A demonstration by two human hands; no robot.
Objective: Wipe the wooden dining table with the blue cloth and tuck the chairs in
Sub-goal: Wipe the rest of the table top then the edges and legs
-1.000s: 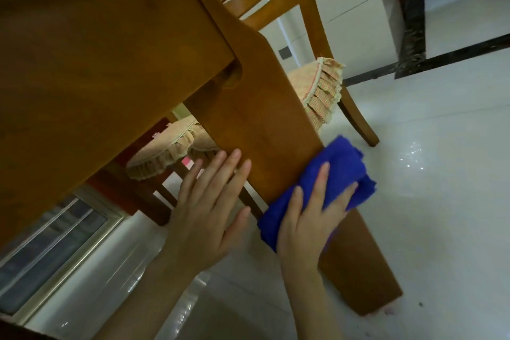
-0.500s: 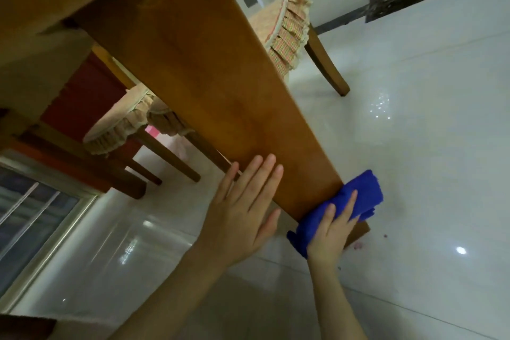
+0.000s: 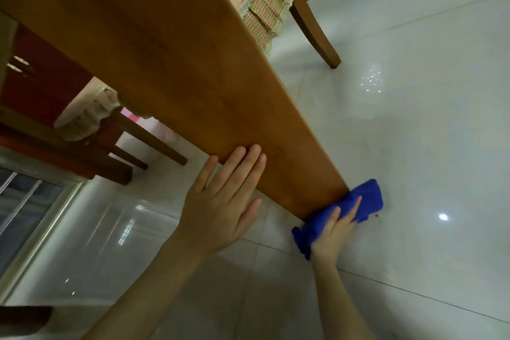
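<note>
The broad wooden leg panel of the dining table (image 3: 171, 63) slants from the upper left down to the floor at the lower right. My left hand (image 3: 220, 201) lies flat with straight fingers against the panel's lower edge. My right hand (image 3: 335, 232) presses the blue cloth (image 3: 367, 199) with straight fingers against the very foot of the panel, at floor level. A chair with a frilled checked seat cushion (image 3: 265, 5) stands behind the panel at the top. Another cushioned chair (image 3: 85, 116) shows under the table at the left.
Glossy white floor tiles (image 3: 414, 132) spread to the right and below. A dark wooden chair leg (image 3: 314, 25) stands on them at the upper right. Low dark wood rails (image 3: 69, 157) and a window frame (image 3: 41, 229) are at the left.
My right hand has slid the blue cloth down the panel from its middle to its foot at the floor. My left hand stays flat on the panel, lower than before. The view has tilted down.
</note>
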